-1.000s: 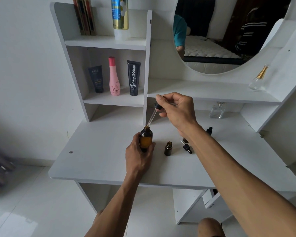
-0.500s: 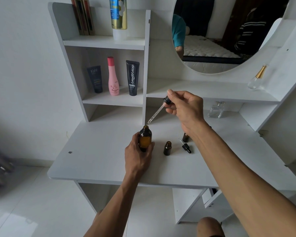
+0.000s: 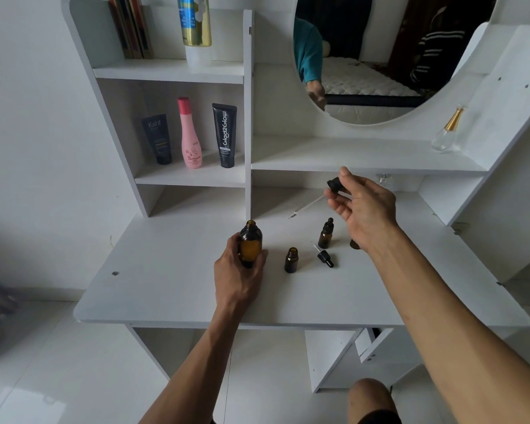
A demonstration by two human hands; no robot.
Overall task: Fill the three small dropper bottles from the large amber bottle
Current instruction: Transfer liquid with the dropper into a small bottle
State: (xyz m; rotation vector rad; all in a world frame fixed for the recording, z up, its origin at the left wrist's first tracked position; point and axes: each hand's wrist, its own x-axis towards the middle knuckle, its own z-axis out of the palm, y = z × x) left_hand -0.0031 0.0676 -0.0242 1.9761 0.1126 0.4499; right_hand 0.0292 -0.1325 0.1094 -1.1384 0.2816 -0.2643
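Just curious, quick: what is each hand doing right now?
Left hand: grips the large amber bottle on the desk.
Right hand: pinches the dropper by its black bulb.

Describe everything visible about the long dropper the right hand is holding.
The long dropper has a black rubber bulb and collar and a thin clear pipette that looks like glass. The right hand pinches it at the bulb end between thumb and fingers. It is held in the air above the white desk, tilted, tip pointing down-left toward the large amber bottle but apart from it. Whether it holds liquid cannot be told.
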